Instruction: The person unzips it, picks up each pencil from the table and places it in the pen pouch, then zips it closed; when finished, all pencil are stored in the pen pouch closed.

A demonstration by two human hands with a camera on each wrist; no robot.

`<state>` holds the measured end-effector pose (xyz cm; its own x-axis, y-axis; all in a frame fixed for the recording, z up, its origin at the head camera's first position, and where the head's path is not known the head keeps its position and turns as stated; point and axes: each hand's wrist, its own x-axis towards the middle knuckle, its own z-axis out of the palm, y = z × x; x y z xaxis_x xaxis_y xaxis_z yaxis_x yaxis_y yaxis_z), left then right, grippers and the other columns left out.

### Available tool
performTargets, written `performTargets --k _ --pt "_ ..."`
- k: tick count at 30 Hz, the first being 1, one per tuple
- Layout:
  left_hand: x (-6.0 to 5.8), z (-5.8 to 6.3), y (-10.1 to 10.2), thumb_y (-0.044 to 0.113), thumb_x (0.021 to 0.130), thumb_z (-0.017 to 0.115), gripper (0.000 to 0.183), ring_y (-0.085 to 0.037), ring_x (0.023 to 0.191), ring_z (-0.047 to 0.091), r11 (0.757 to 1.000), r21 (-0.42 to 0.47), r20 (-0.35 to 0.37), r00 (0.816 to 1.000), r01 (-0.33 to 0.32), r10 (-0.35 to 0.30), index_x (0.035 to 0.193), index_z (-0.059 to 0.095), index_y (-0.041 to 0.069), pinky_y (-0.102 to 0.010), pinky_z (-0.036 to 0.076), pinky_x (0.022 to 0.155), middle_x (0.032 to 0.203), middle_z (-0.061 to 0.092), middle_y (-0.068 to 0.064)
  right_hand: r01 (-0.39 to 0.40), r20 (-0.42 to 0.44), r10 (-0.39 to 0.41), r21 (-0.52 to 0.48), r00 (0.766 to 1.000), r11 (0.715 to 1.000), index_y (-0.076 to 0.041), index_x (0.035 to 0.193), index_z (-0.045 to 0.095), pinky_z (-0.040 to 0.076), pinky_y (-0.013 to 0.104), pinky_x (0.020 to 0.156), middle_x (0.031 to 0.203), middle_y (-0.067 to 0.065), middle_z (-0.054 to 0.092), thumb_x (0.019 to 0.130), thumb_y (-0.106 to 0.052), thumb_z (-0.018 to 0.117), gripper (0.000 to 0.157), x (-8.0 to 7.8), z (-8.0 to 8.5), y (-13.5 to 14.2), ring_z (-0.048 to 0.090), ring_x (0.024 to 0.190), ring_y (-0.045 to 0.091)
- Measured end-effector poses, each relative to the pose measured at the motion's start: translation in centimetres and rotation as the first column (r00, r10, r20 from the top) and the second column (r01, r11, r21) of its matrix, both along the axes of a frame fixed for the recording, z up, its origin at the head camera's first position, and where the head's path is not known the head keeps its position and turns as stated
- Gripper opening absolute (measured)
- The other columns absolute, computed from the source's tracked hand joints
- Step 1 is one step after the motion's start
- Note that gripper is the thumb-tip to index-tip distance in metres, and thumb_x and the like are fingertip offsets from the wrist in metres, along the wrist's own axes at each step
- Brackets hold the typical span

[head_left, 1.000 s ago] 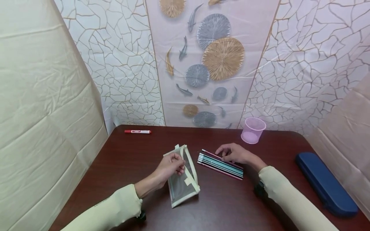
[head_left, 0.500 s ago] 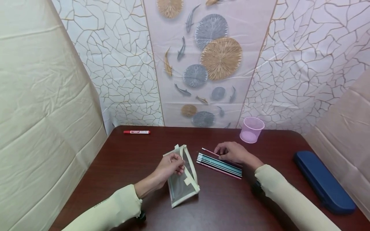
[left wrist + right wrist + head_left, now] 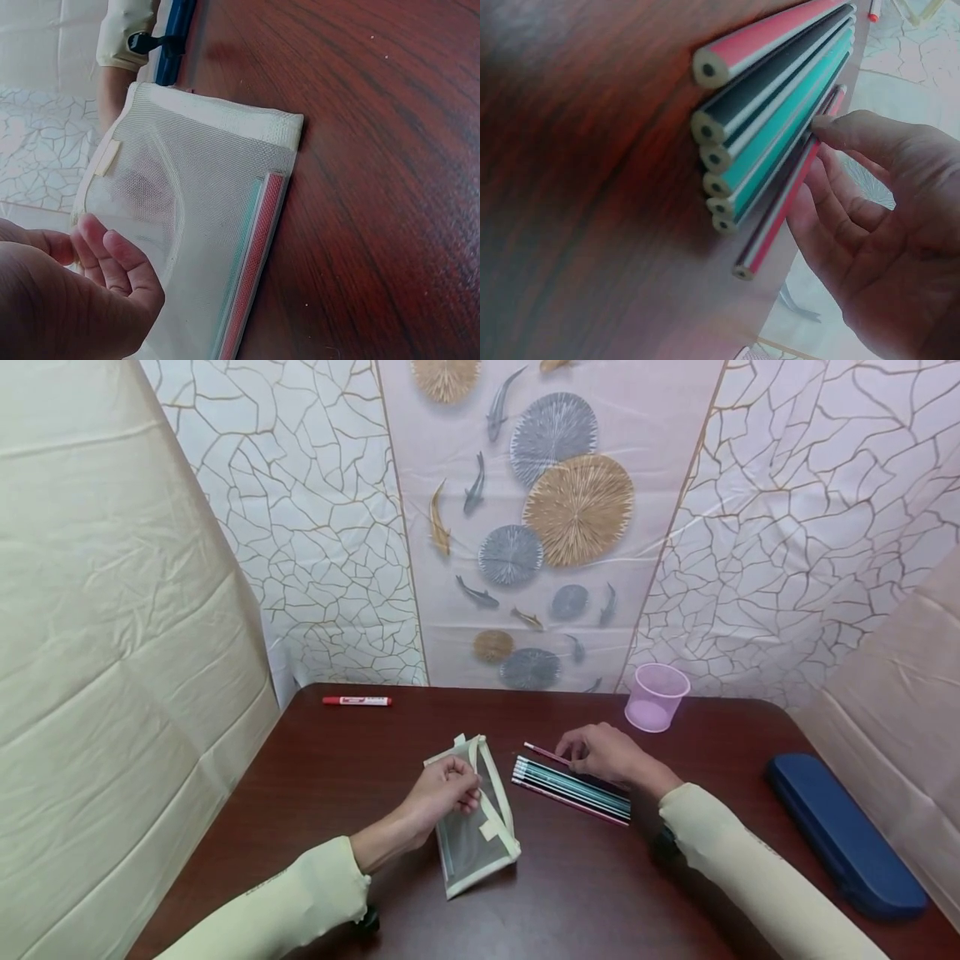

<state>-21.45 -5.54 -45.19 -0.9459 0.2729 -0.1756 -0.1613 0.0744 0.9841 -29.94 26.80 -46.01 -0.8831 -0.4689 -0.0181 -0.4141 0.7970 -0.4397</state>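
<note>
My left hand (image 3: pixel 442 789) pinches the edge of a cream mesh zip pouch (image 3: pixel 467 852) standing tilted on the table. In the left wrist view, a red pencil (image 3: pixel 255 259) and a teal pencil (image 3: pixel 238 259) show through the pouch's mesh (image 3: pixel 210 195) near its bottom seam. My right hand (image 3: pixel 609 753) holds another red pencil (image 3: pixel 776 210) between thumb and fingers, slightly apart from the row. Beside it lie several pencils (image 3: pixel 573 789) side by side, teal, black and red, their blunt unsharpened ends toward the right wrist camera.
A pink mesh cup (image 3: pixel 654 702) stands at the back right of the dark wooden table (image 3: pixel 337 810). A long blue case (image 3: pixel 843 835) lies along the right edge. Back left is a red and white marker (image 3: pixel 357 701). Patterned cloth hangs behind.
The right hand has shifted slightly up and left with the red pencil, which now sits farther from the row. The left hand and pouch stay in place.
</note>
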Motion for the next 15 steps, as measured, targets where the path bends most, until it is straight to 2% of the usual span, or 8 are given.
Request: performTargets --k 4,9,12,15 --pt "0.0 0.0 0.0 0.008 0.099 0.062 0.009 -0.007 0.067 0.066 1.0 0.001 -0.001 1.0 0.001 -0.001 0.103 0.057 0.002 -0.022 0.056 0.067 0.078 0.067 -0.001 0.002 -0.054 -0.005 -0.057 0.999 0.998 -0.023 0.112 0.078 0.052 0.029 0.068 0.082 -0.007 0.072 0.088 -0.008 0.078 0.028 0.2 0.2 -0.5 0.062 0.073 0.01" --pt "0.0 0.1 -0.1 0.004 0.099 0.062 0.007 -0.007 0.066 0.066 1.0 0.013 -0.001 1.0 -0.002 0.002 0.102 0.056 0.003 -0.022 0.056 0.066 0.077 0.067 -0.001 0.003 -0.156 -0.031 -0.179 0.987 0.984 -0.019 0.122 0.074 0.052 0.03 0.07 0.083 -0.007 0.07 0.087 -0.007 0.078 0.038 0.9 1.0 -2.0 0.062 0.074 0.009" --pt "0.0 0.0 -0.2 0.004 0.099 0.062 0.007 -0.007 0.066 0.065 1.0 0.015 0.0 1.0 0.0 0.0 0.101 0.056 0.003 -0.022 0.056 0.066 0.077 0.067 -0.001 0.02 -0.186 -0.07 -0.26 0.98 0.965 -0.017 0.125 0.072 0.052 0.029 0.071 0.083 -0.007 0.069 0.087 -0.006 0.076 0.04 1.3 1.4 -3.0 0.063 0.075 0.009" --pt "0.0 0.0 -0.3 0.005 0.099 0.062 0.007 -0.007 0.067 0.065 1.0 0.013 0.0 1.0 0.003 -0.003 0.102 0.056 0.003 -0.022 0.056 0.067 0.077 0.067 -0.001 0.039 -0.153 -0.101 -0.366 0.983 0.93 -0.013 0.124 0.069 0.054 0.026 0.069 0.085 -0.002 0.068 0.087 -0.004 0.073 0.038 1.7 1.9 -4.0 0.064 0.075 0.011"
